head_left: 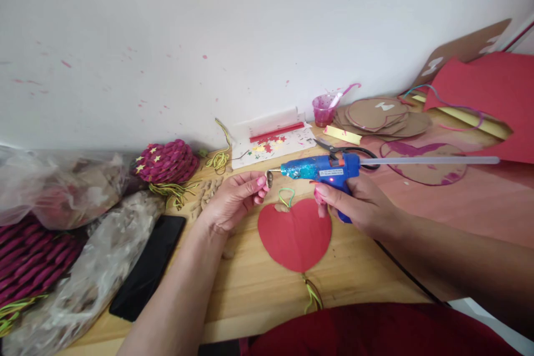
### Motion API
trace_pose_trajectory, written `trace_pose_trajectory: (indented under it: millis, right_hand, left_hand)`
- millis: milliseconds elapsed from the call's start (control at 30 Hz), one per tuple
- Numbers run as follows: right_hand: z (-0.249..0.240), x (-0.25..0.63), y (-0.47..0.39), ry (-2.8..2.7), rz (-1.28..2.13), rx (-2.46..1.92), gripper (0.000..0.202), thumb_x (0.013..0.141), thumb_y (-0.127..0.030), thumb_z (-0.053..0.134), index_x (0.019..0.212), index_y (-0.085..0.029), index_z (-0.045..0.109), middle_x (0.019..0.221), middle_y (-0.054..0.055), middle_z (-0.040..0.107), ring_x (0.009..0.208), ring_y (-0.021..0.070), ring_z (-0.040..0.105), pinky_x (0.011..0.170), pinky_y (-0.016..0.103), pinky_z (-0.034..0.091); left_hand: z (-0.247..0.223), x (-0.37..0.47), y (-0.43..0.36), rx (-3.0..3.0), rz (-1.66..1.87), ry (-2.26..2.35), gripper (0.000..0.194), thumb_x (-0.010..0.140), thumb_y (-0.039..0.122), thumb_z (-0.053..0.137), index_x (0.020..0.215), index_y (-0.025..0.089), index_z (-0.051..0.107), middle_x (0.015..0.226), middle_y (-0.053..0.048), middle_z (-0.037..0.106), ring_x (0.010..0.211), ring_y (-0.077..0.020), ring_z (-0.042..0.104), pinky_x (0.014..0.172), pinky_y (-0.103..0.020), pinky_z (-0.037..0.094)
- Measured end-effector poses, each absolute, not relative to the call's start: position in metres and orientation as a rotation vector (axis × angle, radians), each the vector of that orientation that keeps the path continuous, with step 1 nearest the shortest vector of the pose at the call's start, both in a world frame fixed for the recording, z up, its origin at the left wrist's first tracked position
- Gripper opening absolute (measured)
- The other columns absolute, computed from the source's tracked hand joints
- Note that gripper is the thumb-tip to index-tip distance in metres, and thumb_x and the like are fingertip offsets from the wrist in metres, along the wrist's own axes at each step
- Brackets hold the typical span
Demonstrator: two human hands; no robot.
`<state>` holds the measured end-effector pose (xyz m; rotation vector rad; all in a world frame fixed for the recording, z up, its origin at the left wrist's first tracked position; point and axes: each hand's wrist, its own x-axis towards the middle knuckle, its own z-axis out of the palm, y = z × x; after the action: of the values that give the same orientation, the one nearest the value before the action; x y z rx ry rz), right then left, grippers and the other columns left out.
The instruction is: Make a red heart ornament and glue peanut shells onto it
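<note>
My right hand [354, 203] is closed round the handle of a blue hot glue gun [319, 169], whose small red light glows. A long translucent glue stick [434, 161] sticks out of its back. Between the fingertips of my left hand [240, 194] is a small brown piece like a peanut shell [269, 179], with the gun's nozzle right at it. Below both hands a red apple- or heart-shaped cutout [294, 239] lies on the table, with a green loop [287, 197] and a tan piece [281, 208] at its top and yellow-green strings [312, 295] below.
Loose tan pieces [204, 197] lie left of my left hand, near a phone [148, 267], plastic bags [112, 256] and purple woven discs [171, 161]. Behind are star confetti [269, 144] on paper, scissors [346, 149], a pink cup [324, 110] and cardboard discs [377, 114]. A black cord [411, 272] runs right.
</note>
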<state>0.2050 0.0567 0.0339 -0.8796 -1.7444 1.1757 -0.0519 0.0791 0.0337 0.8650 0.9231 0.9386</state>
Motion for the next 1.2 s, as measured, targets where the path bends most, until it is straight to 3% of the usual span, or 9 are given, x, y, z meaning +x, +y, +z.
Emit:
trace_pose_trajectory:
  millis: [1033, 1200]
  right_hand:
    - [0.0336, 0.2059, 0.0556, -1.744, 1.209, -0.941, 0.041, 0.099, -0.046, 0.057, 0.068, -0.019, 0.059, 0.06, 0.0, 0.064, 0.044, 0.0079, 0.048, 0.043, 0.024, 0.037]
    - [0.0314, 0.2078, 0.0577, -1.783, 1.177, -0.946, 0.041, 0.099, -0.046, 0.057, 0.069, -0.018, 0.062, 0.061, 0.002, 0.066, 0.054, 0.0114, 0.06, 0.051, 0.025, 0.044]
  left_hand:
    - [0.0364, -0.053, 0.0793, 0.861, 0.978, 0.942, 0.031, 0.063, 0.029, 0.095, 0.078, 0.011, 0.076, 0.066, -0.002, 0.066, 0.056, -0.0058, 0.056, 0.052, -0.015, 0.045]
    - [0.0376, -0.0539, 0.079, 0.854, 0.991, 0.952, 0.03, 0.062, 0.028, 0.096, 0.078, 0.011, 0.076, 0.065, -0.001, 0.065, 0.056, -0.0056, 0.056, 0.052, -0.014, 0.045]
